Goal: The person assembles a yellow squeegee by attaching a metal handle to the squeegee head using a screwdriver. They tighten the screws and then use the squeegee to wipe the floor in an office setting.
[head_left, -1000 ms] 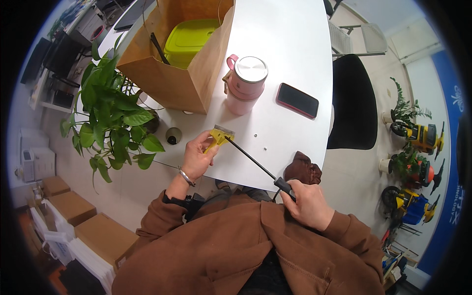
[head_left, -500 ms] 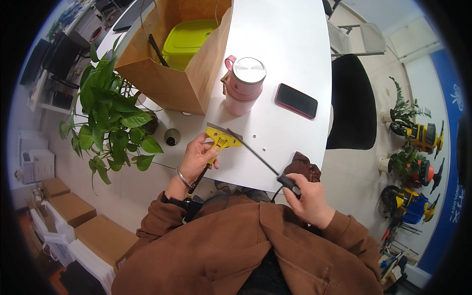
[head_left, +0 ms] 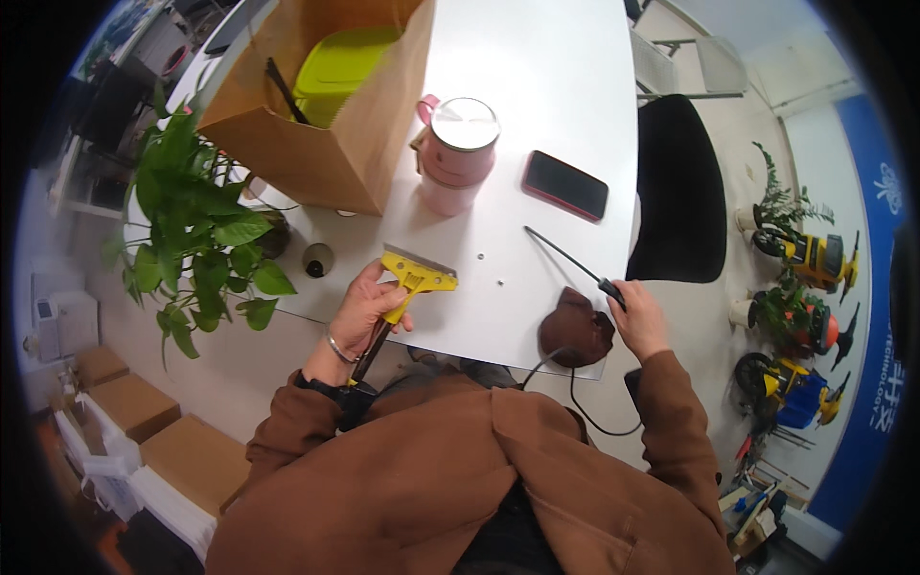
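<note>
My left hand (head_left: 369,311) is closed round a yellow scraper (head_left: 414,278) with a dark handle and a wide metal blade, held over the table's near edge. In my right hand (head_left: 639,311) is a screwdriver (head_left: 572,261) with a black handle; its long shaft points up and left, low over the white table, and I cannot tell if the tip touches. The screwdriver is apart from the scraper. Two small metal parts, one a nut or screw (head_left: 500,283) and another small piece (head_left: 480,256), lie between the two tools.
A pink mug (head_left: 458,158), a phone (head_left: 565,186) and a paper bag (head_left: 297,153) with a green box stand or lie farther back. A leafy plant (head_left: 206,230) and a small cup (head_left: 317,260) are left. Beside my right hand sits a brown corded object (head_left: 573,331).
My right hand has moved right and away from me, taking the screwdriver off the scraper's head. The scraper stays in my left hand. The whole view has shifted slightly.
</note>
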### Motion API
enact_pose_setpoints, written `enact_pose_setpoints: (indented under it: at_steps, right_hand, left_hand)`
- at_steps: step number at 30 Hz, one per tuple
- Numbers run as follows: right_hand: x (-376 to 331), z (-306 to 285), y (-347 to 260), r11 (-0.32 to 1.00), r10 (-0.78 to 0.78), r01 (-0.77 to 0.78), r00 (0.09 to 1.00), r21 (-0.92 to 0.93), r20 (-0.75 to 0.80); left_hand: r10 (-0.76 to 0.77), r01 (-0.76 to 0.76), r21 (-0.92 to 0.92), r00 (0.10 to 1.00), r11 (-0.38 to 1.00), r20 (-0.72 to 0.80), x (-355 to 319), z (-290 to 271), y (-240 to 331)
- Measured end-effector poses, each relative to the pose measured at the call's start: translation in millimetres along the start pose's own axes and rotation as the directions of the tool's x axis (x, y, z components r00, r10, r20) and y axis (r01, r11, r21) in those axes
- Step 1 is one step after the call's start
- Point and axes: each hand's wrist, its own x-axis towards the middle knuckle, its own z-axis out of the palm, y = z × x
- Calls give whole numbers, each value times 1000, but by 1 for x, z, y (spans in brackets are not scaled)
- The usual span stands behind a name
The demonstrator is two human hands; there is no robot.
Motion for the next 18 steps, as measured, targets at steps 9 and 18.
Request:
enact_pose_setpoints:
  at_steps: [9,18]
  right_hand:
    - [33,29,11,993,40,-32,997,-116,62]
    - [35,28,7,994,53,-45,995,-96,81]
  left_hand:
    - [-47,50,147,999,988,-23,0,-5,-17]
    - [-46,45,144,999,989,2,1,11,-14]
